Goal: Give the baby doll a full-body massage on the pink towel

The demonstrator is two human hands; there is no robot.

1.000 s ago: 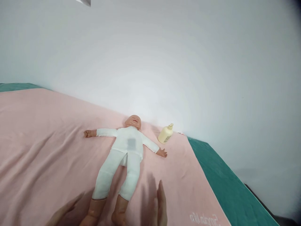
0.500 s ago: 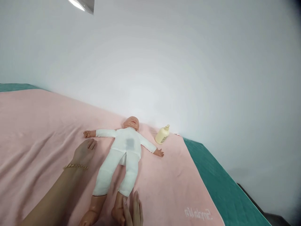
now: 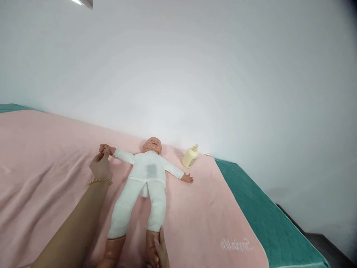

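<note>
A baby doll in white clothes lies on its back on a pink blanket, arms spread, head toward the wall. My left hand, with a gold bracelet at the wrist, is closed on the doll's hand at the end of its left-side arm. My right hand shows only a few fingers at the bottom edge, resting against the doll's bare foot on the right; whether it grips the foot is hidden by the frame edge.
A cream lotion bottle lies on the blanket near the wall, right of the doll's head. A green sheet shows beyond the blanket's right edge. A white wall runs close behind. The bed drops off at the far right.
My left hand has moved from beside the doll's hip up to its outstretched hand and closed on it. My right hand stays at the doll's foot.
</note>
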